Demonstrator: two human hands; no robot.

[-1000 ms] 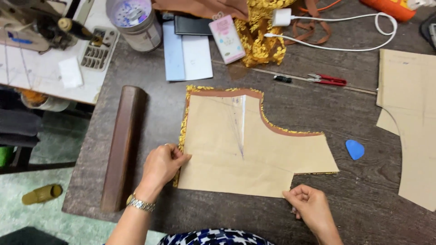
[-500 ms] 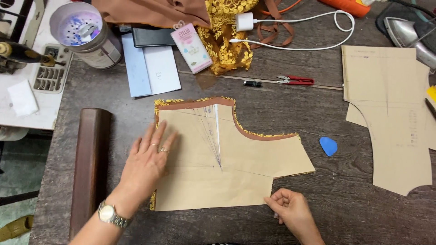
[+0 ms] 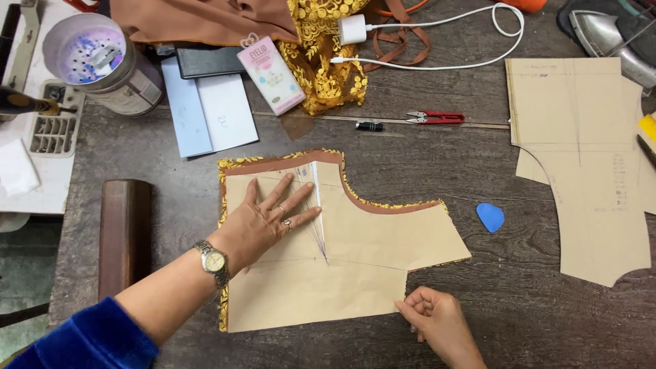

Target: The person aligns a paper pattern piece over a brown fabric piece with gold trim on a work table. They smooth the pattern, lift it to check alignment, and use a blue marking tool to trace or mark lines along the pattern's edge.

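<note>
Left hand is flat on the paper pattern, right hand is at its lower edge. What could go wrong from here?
The left hand pins only the upper part of the paper pattern; a tug from the right hand at the lower edge could pivot it off the gold-trimmed fabric beneath. The right end has nothing holding it down and may lift. The blue chalk lies close and could get knocked.

Setting: a tailoring or dressmaking workshop. Brown paper pattern pieces [image 3: 581, 164] are lying on a worn dark wooden worktable [image 3: 424, 157]. Gold embroidered fabric [image 3: 324, 55] and brown cloth [image 3: 198, 20] are sitting heaped at the far edge. Red thread snips [image 3: 437, 117], blue tailor's chalk [image 3: 490, 216] and an iron [image 3: 611, 34] are lying nearby.
</note>
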